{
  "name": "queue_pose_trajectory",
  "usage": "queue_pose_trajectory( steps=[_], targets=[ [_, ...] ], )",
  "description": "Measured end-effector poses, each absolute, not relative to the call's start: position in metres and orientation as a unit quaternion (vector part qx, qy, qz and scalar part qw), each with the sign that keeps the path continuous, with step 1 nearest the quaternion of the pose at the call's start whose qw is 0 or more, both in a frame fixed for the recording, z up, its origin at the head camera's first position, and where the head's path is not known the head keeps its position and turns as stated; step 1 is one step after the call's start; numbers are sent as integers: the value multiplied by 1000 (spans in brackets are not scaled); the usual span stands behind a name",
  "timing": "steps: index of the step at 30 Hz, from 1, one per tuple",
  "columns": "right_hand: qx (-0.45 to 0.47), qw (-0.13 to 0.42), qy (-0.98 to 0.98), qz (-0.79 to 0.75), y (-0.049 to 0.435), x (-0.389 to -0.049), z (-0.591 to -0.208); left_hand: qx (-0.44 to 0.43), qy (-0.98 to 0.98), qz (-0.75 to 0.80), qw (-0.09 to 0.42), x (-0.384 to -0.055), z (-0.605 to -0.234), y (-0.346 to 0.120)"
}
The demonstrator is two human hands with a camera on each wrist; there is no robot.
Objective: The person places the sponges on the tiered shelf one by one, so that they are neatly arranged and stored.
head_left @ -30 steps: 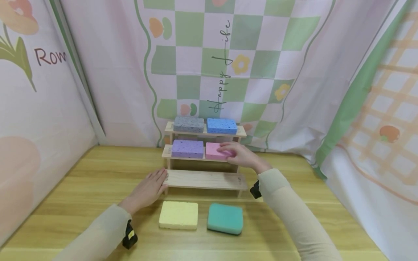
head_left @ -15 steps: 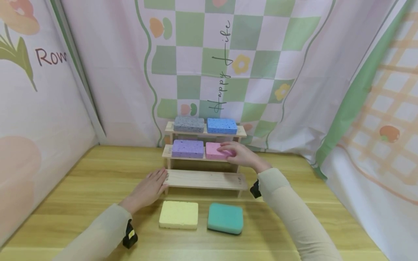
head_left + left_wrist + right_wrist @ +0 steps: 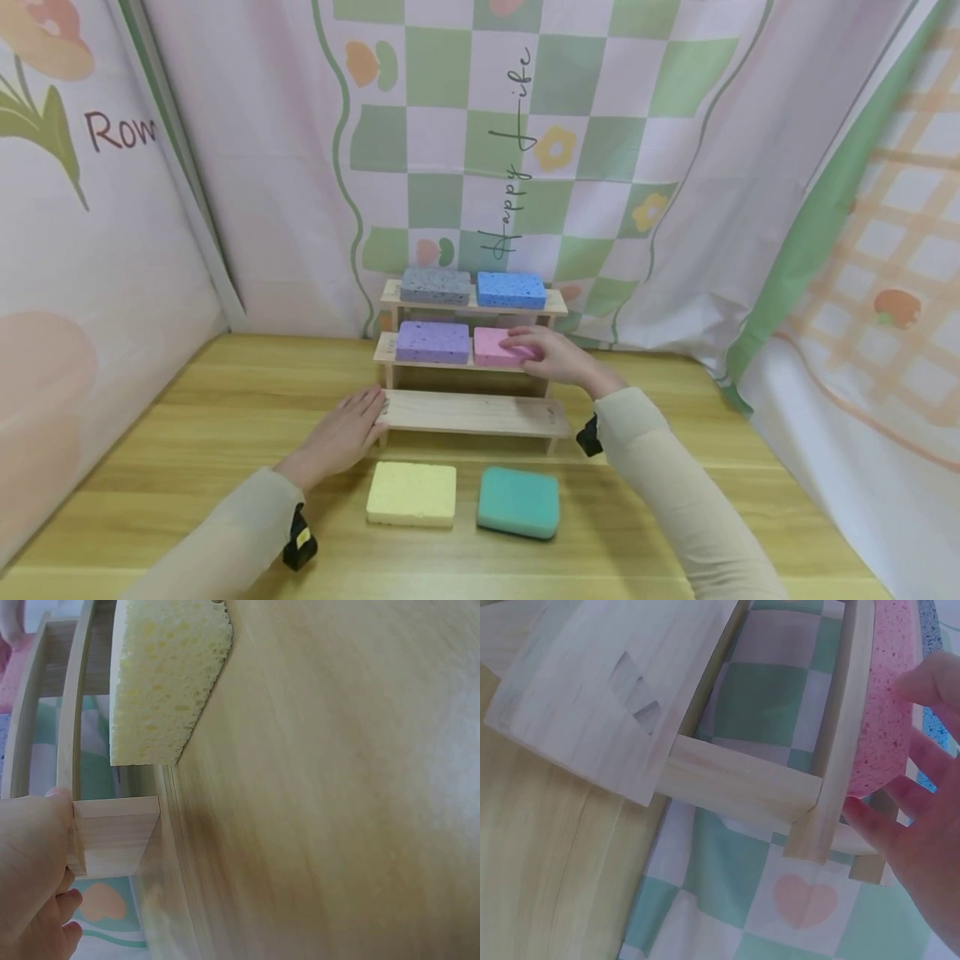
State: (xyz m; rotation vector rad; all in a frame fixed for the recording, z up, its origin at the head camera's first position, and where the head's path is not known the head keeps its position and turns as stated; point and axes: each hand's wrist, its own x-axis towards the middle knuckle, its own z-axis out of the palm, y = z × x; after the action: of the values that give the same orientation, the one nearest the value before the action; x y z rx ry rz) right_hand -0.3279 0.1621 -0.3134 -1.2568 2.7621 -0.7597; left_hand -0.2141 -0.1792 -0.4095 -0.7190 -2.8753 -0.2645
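A three-tier wooden rack stands on the table. My left hand grips the left end of its lowest shelf, thumb at the front edge in the left wrist view. My right hand holds a pink sponge at the right of the middle shelf, fingers over its top and right end. In the right wrist view the pink sponge lies along the shelf with the thumb at its near corner. Beside it sits a purple sponge. On the top shelf are a grey sponge and a blue sponge.
In front of the rack a yellow sponge and a teal sponge lie flat on the wooden table. Patterned curtains hang behind the rack and along both sides.
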Motion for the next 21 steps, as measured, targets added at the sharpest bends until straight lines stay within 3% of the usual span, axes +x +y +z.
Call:
queue_pose_trajectory(
  steps=[21],
  targets=[
    [-400,-29,875,-272,175,-306,-302,-242,-962,-94,85,-213,-408,-178]
  ],
)
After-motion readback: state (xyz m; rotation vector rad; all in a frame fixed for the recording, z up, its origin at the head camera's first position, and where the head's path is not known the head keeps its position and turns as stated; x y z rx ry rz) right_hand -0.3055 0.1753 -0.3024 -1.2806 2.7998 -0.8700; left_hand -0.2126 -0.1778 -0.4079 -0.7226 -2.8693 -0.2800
